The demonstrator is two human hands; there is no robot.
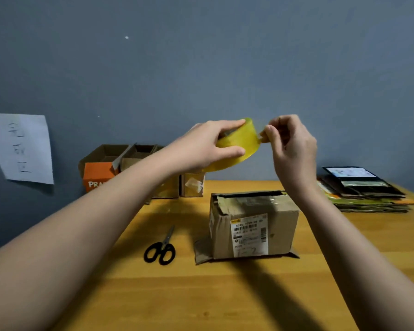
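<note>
From my remote seat I see my left hand (209, 145) held up above the table, its fingers and thumb curled round a glossy, translucent yellow roll of packing tape (238, 149), thumb on the near face and fingertips over the top rim. The roll is a wide, smooth ring, tilted and held in the air over the far half of the honey-coloured wooden table (225, 297), above and just behind the box. My right hand (293, 149) meets it at its right edge, thumb and forefinger pinched tight on what looks like the loose end of the film, the other fingers folded in. Below them stands a small brown corrugated cardboard box (280, 225), its matte skin creased and scuffed, old clear tape wrinkled across the top, a dark slit along the far edge, bottom flaps splayed flat on the wood. A white printed shipping label (249, 235) with barcodes covers its near face. Just left of the box lie black-handled steel scissors (160, 249), blades closed and pointing away. At the back left is a cluster of open cardboard cartons (115, 161), one with an orange face. At the far right is a stack of flattened cardboard sheets (368, 197). A white paper sheet (22, 149) with handwriting hangs on the dull blue-grey wall (201, 56).
</note>
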